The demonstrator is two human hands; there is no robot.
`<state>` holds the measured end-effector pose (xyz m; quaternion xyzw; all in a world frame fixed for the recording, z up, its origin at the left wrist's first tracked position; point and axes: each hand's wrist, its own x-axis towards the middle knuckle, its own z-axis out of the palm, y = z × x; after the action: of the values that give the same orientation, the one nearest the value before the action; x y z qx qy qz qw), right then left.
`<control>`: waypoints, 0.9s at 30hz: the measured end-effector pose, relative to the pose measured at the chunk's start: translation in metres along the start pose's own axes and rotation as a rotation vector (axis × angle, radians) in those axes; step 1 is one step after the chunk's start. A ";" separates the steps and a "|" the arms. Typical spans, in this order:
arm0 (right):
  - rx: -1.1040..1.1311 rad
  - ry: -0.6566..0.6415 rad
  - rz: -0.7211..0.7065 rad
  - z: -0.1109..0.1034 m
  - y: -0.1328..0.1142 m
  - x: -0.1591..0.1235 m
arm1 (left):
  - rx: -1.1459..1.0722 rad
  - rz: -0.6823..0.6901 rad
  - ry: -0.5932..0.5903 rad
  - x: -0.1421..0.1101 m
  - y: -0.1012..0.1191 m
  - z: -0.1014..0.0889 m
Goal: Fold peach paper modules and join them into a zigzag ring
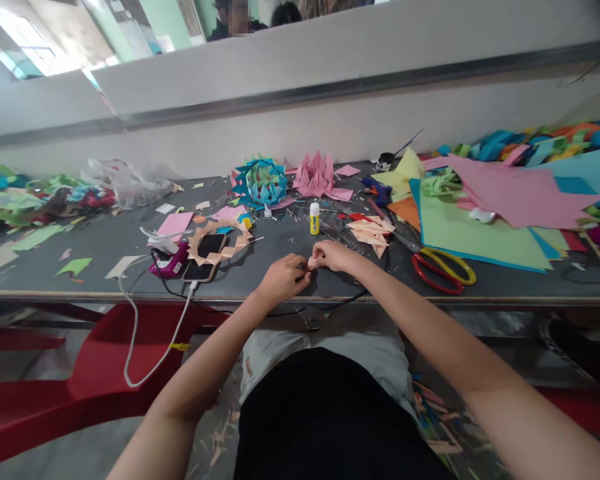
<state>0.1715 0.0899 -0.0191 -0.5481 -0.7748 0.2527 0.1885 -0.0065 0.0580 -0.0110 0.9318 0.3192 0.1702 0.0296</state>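
since a pointed peach ring [195, 247] already lies at about ten o'clock from your hands, while a cluster of folded peach pieces [371, 232] sits loose at two o'clock, the work looks partway along. what seems done is the folding of that cluster and the joining of many points into the ring; what seems left is the small peach piece [315, 263] at your fingertips, plus the cluster, all of it apart from the ring. your small piece is near the front edge of the dark table [280, 233], with a yellow glue stick [315, 220] upright at twelve o'clock. your right hand [333, 255] pinches it between thumb and finger; your left hand [284, 279] has its fingers curled narrowly beside it, and i cannot tell whether they grip it too. the piece is pale and mostly covered, so its folds are hidden. the ring is a similar light peach, sharp-tipped around its rim, lying across a phone [199, 271]; whether its ends are fastened, i cannot tell. farther off, at eleven o'clock, a blue paper ball [266, 187] stands assembled, and at twelve, beyond the glue stick, a pink spiked paper form [314, 176] does too.
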 end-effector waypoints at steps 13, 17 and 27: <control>0.074 0.098 -0.044 0.006 0.018 -0.011 | -0.402 -0.207 -0.014 0.023 -0.016 0.008; 0.085 0.074 -0.062 0.000 0.014 -0.014 | -0.440 -0.205 0.019 0.018 -0.016 0.007; 0.032 -0.190 -0.020 -0.027 0.000 -0.018 | -0.439 -0.312 0.226 -0.002 -0.008 0.002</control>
<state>0.1929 0.0777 0.0018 -0.5108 -0.7904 0.3141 0.1253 -0.0120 0.0627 -0.0146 0.8179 0.4153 0.3316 0.2206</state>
